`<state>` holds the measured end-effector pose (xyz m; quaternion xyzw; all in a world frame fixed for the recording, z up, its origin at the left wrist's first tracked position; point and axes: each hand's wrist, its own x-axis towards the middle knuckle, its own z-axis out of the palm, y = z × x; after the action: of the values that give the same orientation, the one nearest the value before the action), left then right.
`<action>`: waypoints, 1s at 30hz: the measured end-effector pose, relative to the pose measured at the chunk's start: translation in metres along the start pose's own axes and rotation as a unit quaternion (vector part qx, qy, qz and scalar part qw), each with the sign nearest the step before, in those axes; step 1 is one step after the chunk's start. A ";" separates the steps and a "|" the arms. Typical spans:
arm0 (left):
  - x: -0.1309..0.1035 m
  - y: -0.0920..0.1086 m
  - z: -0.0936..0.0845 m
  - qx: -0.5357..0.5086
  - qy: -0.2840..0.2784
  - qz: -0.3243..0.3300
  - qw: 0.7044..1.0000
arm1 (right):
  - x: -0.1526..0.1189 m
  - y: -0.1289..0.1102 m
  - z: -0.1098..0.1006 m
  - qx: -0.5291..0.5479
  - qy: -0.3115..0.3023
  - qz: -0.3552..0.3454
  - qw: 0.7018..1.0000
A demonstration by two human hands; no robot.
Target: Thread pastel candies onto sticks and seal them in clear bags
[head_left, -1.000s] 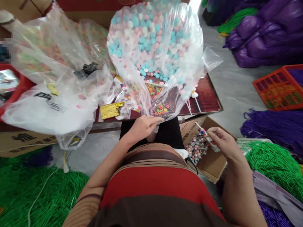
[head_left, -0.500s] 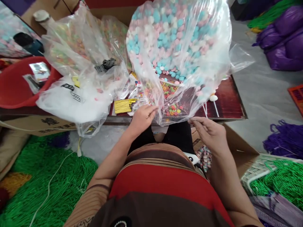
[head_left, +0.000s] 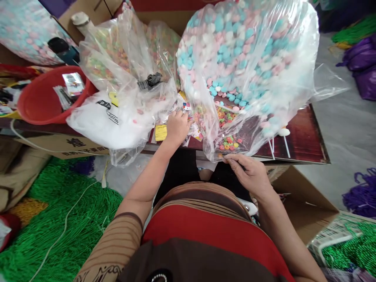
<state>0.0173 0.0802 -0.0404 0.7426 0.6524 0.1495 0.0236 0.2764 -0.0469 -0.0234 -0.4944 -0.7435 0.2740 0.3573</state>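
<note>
My left hand (head_left: 178, 127) lies over small printed packets (head_left: 195, 131), fingers somewhat apart, beside a stack of yellow strips (head_left: 160, 133). At the table's front edge, my right hand (head_left: 248, 170) is closed in a pinch on the lower rim of a large clear plastic bag (head_left: 210, 139). Pink, blue and white puffy sweets (head_left: 232, 51) fill most of that bag. Small coloured rings (head_left: 228, 143) show through the plastic near its mouth. To the right, white sticks with a pale puffy top (head_left: 284, 132) lie on the dark red table (head_left: 308, 135).
A white plastic bag (head_left: 117, 125) and clear bags of green and orange sweets (head_left: 117, 51) stand left. Beyond them is a red basin (head_left: 38, 105) with packets inside. Below are green strands (head_left: 73, 219), an open carton (head_left: 305, 199) and a white crate (head_left: 335, 235).
My left hand has let go of the bag's edge and moved up and left onto the printed packets. The right hand has shifted slightly left along the bag's rim. The view has turned left.
</note>
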 end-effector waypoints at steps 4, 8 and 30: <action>0.022 0.010 0.003 0.033 -0.064 -0.006 0.997 | -0.006 0.003 0.005 0.013 0.006 0.011 1.000; 0.032 0.008 0.000 0.055 -0.090 -0.013 0.994 | -0.012 0.007 0.007 0.029 -0.002 0.028 0.999; -0.053 0.055 -0.010 -0.225 0.075 0.363 0.901 | 0.053 0.014 -0.003 0.392 0.044 0.229 0.890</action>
<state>0.0621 0.0188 -0.0283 0.8894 0.2867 0.3458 0.0850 0.2726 0.0073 -0.0187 -0.4821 -0.4254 0.5951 0.4822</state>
